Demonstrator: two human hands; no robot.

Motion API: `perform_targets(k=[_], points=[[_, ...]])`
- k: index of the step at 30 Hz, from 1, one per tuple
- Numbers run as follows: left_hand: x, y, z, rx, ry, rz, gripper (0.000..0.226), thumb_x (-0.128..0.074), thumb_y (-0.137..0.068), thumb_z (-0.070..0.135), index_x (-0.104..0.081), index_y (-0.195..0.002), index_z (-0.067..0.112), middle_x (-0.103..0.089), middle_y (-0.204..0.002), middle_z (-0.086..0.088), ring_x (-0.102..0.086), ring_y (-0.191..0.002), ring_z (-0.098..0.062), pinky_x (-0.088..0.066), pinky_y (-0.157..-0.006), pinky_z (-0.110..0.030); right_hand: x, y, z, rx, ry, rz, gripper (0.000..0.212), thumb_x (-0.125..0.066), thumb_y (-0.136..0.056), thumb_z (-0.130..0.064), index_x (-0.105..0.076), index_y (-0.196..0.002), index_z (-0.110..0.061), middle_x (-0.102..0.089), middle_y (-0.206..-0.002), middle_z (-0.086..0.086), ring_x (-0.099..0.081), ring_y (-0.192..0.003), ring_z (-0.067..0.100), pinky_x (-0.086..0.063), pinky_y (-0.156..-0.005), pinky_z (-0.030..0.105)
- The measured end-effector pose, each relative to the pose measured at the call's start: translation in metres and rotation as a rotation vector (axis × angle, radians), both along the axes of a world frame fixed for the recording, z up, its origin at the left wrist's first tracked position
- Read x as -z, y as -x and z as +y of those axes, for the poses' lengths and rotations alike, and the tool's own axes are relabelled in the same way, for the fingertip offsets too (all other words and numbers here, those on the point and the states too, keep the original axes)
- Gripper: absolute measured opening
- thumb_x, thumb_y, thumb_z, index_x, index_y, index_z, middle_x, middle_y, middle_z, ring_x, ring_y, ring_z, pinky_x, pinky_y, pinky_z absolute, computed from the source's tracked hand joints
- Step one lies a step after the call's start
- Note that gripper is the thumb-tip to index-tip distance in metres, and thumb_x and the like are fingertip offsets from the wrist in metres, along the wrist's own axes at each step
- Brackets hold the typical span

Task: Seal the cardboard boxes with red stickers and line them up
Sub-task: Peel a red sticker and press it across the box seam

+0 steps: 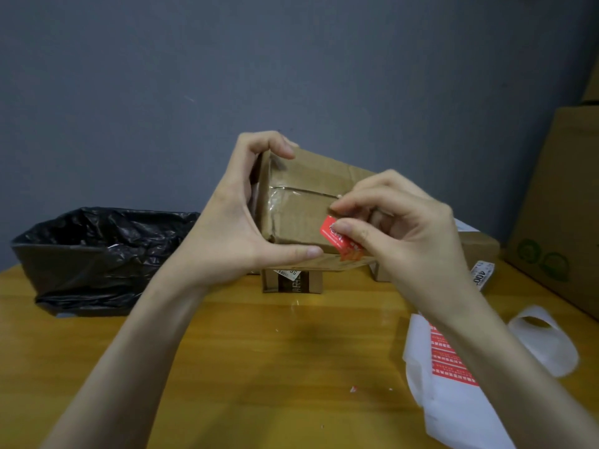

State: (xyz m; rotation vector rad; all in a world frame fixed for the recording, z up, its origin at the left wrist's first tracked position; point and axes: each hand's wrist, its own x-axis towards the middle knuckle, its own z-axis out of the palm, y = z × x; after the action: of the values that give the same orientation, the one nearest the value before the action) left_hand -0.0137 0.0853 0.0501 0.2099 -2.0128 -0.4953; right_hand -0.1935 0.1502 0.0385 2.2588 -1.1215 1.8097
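Note:
A brown cardboard box (303, 209) is held up above the wooden table, its taped flap seam facing me. My left hand (240, 218) grips its left end, thumb under the lower edge and fingers curled over the top. My right hand (398, 231) pinches a red sticker (337, 238) between thumb and forefinger at the box's lower right edge. The sticker touches the box face and hangs past the edge. A white backing sheet with red stickers (450, 358) lies on the table under my right forearm.
Two small cardboard boxes (291, 281) (479, 251) stand on the table (259, 351) behind the held one. A bin lined with a black bag (97, 254) sits at the left. A large carton (564, 202) leans at the right. A curled white backing strip (547, 338) lies nearby.

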Motion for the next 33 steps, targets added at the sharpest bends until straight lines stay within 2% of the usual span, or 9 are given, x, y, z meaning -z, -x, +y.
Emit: perform_targets(k=[5, 10, 16, 22, 27, 30, 33], points=[[-0.003, -0.001, 0.001, -0.020, 0.038, 0.000, 0.075, -0.082, -0.056, 0.028, -0.032, -0.111, 0.029, -0.040, -0.124, -0.009, -0.049, -0.112, -0.022, -0.050, -0.089, -0.035, 0.003, -0.004, -0.001, 0.062, 0.052, 0.006, 0.007, -0.070, -0.079, -0.009, -0.072, -0.080, -0.016, -0.059, -0.083, -0.005, -0.052, -0.071, 0.005, -0.039, -0.063, 0.013], [0.000, 0.005, 0.003, -0.023, 0.052, 0.019, 0.073, -0.083, -0.056, 0.028, -0.033, -0.109, 0.028, -0.041, -0.121, -0.012, -0.049, -0.110, -0.029, -0.050, -0.087, -0.049, 0.009, -0.006, -0.005, 0.147, 0.158, 0.067, 0.007, -0.064, -0.082, -0.002, -0.068, -0.079, -0.006, -0.057, -0.082, -0.001, -0.054, -0.079, 0.010, -0.043, -0.069, 0.019], [0.006, 0.009, 0.003, 0.003, -0.003, 0.023, 0.072, -0.083, -0.055, 0.027, -0.034, -0.108, 0.031, -0.042, -0.122, -0.014, -0.049, -0.110, -0.029, -0.048, -0.087, -0.054, 0.021, -0.002, -0.015, 0.180, 0.276, 0.101, 0.008, -0.062, -0.083, 0.003, -0.066, -0.078, -0.001, -0.056, -0.082, 0.003, -0.054, -0.078, 0.021, -0.042, -0.070, 0.027], [0.010, 0.012, 0.000, -0.012, -0.037, 0.023, 0.072, -0.083, -0.054, 0.028, -0.034, -0.107, 0.029, -0.042, -0.123, -0.015, -0.048, -0.112, -0.026, -0.046, -0.091, -0.053, 0.024, 0.007, -0.019, 0.095, 0.202, 0.132, 0.010, -0.056, -0.085, 0.000, -0.061, -0.077, -0.002, -0.053, -0.086, -0.001, -0.052, -0.080, 0.014, -0.039, -0.072, 0.021], [0.008, 0.010, 0.000, -0.017, -0.030, 0.001, 0.070, -0.082, -0.055, 0.028, -0.034, -0.107, 0.029, -0.041, -0.122, -0.016, -0.050, -0.108, -0.025, -0.052, -0.084, -0.045, 0.021, 0.008, -0.017, -0.020, 0.058, -0.013, 0.005, -0.060, -0.083, -0.009, -0.064, -0.082, -0.012, -0.057, -0.089, -0.005, -0.054, -0.085, 0.013, -0.043, -0.074, 0.026], [0.008, 0.010, -0.001, -0.021, -0.032, -0.002, 0.071, -0.082, -0.055, 0.028, -0.034, -0.107, 0.029, -0.042, -0.122, -0.016, -0.050, -0.108, -0.025, -0.051, -0.084, -0.046, 0.021, 0.006, -0.017, -0.018, 0.030, -0.034, 0.005, -0.064, -0.081, -0.016, -0.068, -0.084, -0.015, -0.058, -0.089, -0.005, -0.052, -0.078, 0.008, -0.041, -0.069, 0.024], [0.009, 0.009, -0.002, -0.027, -0.029, 0.004, 0.071, -0.082, -0.055, 0.029, -0.034, -0.107, 0.029, -0.042, -0.122, -0.015, -0.050, -0.109, -0.028, -0.051, -0.085, -0.048, 0.021, 0.003, -0.017, 0.003, 0.046, -0.041, 0.007, -0.067, -0.080, -0.008, -0.069, -0.080, -0.015, -0.058, -0.086, -0.005, -0.050, -0.076, 0.003, -0.039, -0.067, 0.019]])
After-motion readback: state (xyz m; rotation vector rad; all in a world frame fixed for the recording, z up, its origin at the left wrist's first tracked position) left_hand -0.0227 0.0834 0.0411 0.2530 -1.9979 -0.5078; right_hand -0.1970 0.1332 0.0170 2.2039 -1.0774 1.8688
